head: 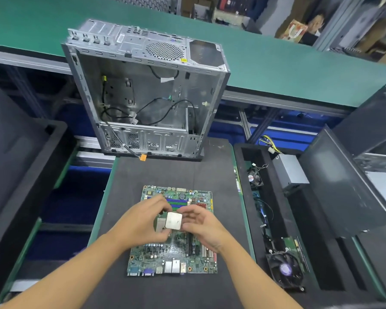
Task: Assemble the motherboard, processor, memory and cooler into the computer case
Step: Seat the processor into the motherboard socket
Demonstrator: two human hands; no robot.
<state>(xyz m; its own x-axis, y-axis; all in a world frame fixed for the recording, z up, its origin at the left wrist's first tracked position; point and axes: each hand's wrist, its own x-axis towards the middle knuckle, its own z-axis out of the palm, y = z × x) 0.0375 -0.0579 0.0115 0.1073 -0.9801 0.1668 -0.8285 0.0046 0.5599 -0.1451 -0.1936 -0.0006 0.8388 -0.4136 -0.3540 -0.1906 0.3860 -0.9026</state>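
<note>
Here we pinch the processor (173,220) by its edges with left hand (140,221) and right hand (202,227), over the motherboard (172,256) on the dark mat (147,172); its print is too blurred to read.

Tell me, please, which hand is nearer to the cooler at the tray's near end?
Right. The right hand is over the motherboard, left of the cooler; the left hand lies farther left, beyond the processor.
</note>
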